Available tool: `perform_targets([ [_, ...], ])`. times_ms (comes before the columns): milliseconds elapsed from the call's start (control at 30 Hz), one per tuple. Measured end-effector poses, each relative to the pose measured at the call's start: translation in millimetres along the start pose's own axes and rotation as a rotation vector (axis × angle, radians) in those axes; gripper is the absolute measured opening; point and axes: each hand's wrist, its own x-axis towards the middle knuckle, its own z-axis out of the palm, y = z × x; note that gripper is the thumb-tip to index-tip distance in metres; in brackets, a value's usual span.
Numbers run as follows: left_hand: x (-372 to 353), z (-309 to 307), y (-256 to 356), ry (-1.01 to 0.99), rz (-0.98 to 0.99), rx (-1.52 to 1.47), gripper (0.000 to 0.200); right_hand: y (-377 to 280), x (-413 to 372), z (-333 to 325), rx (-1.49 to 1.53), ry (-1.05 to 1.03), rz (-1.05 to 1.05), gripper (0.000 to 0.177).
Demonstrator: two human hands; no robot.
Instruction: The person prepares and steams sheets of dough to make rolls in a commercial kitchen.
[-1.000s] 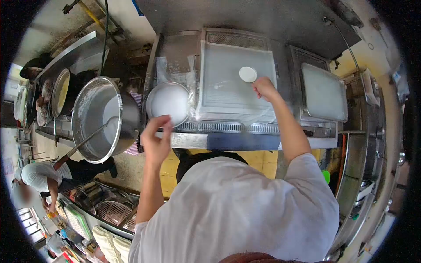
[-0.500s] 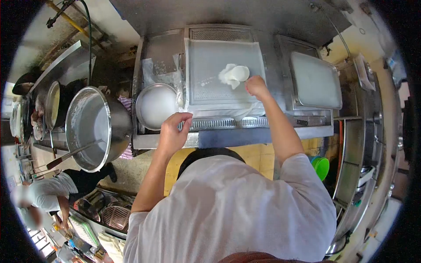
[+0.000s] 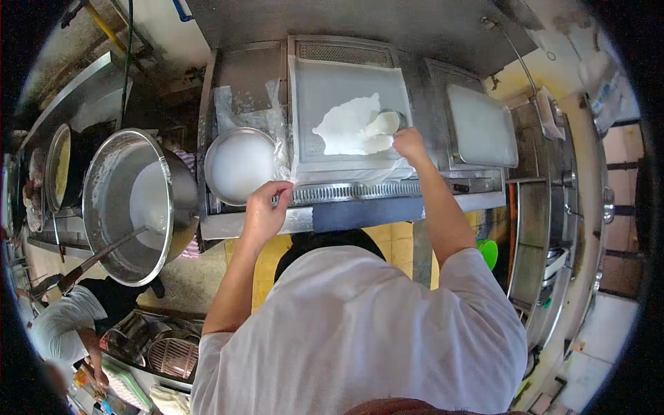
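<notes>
White batter (image 3: 346,126) lies in an uneven patch on a pale cloth (image 3: 315,90) stretched over a perforated metal tray. My right hand (image 3: 409,144) is closed around the handle end of a ladle (image 3: 387,123), whose bowl is tilted over the batter's right side. At the cloth's lower left corner, my left hand (image 3: 266,206) is closed, thumb and fingers pinched on the cloth's edge. Just beyond that hand, to the left, a round pan (image 3: 241,166) holds white liquid, with clear plastic sheeting (image 3: 277,114) beside it.
A large metal pot (image 3: 166,235) with white liquid and a long-handled utensil stands at the left. A covered-looking rectangular tray (image 3: 483,128) sits at the right. At lower left, a person (image 3: 66,321) bends by a counter. A green bucket (image 3: 488,253) is at the right.
The white patch has grown much larger, spreading left and downward across the cloth. The ladle has tipped over beside it, still in my right hand. The whole view has shifted slightly.
</notes>
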Motion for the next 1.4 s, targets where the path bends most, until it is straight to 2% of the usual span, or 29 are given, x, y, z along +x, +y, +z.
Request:
perform_targets([
  [33,-0.4,-1.8,-3.4,0.003,-0.002,-0.005,0.014,-3.7,1.7,-4.7,-0.005,-0.002,-0.002,0.017],
  [100,-1.1,-4.6,-10.0,-0.01,-0.022,0.021,0.014,-13.4,8.9,-15.4,-0.306,0.018,-0.148,0.025],
  [133,-2.0,-4.8,-12.4,-0.006,-0.024,0.022,0.014,-20.6,12.8,-19.3,-0.305,0.017,-0.152,0.025],
  [200,-3.1,-4.9,-15.1,0.015,-0.02,-0.01,0.014,-33.5,23.9,-22.7,-0.207,0.034,0.011,0.031],
  [233,-2.9,-5.1,-15.0,0.02,-0.021,-0.005,0.014,-37.5,30.2,-24.4,-0.202,0.034,0.006,0.031],
  [300,-2.5,-4.0,-13.7,0.027,-0.04,-0.016,0.014,-44.7,42.7,-28.6,-0.289,0.153,-0.161,0.03],
  [433,7.2,7.2,-16.1,0.047,-0.001,-0.021,0.013,-56.2,75.4,-29.2,-0.142,0.218,-0.084,0.023],
  [533,24.3,29.7,-10.2,0.044,-0.024,0.025,0.013,-61.9,88.4,-35.7,-0.218,0.182,-0.19,0.028],
  [600,40.0,54.5,-8.1,0.05,0.072,0.139,0.017,-96.3,65.5,-60.9,-0.066,0.308,-0.171,0.035],
  [633,48.1,66.7,-5.5,0.049,0.072,0.144,0.017,-95.1,62.3,-60.3,-0.061,0.308,-0.17,0.035],
  [700,65.9,93.7,-0.2,-0.109,0.113,0.292,0.036,-90.9,58.7,-61.6,0.06,0.444,-0.268,0.04],
  [733,73.6,109.5,-1.3,-0.109,0.114,0.299,0.036,-88.1,54.4,-60.4,0.066,0.445,-0.268,0.04],
  [800,89.3,144.1,-7.6,-0.305,0.079,0.766,0.062,-79.2,41.3,-59.3,0.162,0.487,-0.242,0.042],
  [833,96.7,158.6,-12.6,-0.305,0.076,0.772,0.062,-76.1,31.2,-62.3,0.169,0.485,-0.242,0.042],
  [933,126.1,185.0,-19.7,-0.413,-0.091,0.996,0.084,-64.5,-2.5,-73.1,0.236,0.416,-0.21,0.044],
  [1000,156.1,191.9,-23.9,-0.374,-0.1,1.028,0.086,-54.8,-24.1,-76.0,0.319,0.324,-0.145,0.061],
  [1200,251.0,196.7,-36.9,-0.231,-0.145,1.119,0.088,-29.3,-65.7,-77.4,0.466,0.247,-0.178,0.061],
  [1300,267.4,194.5,-33.6,-0.197,-0.168,1.139,0.088,-21.0,-70.9,-82.6,0.494,0.241,-0.204,0.06],
  [1400,253.1,185.8,-23.8,-0.085,-0.15,1.071,0.082,-16.5,-68.2,-93.2,0.49,0.214,-0.202,0.059],
])
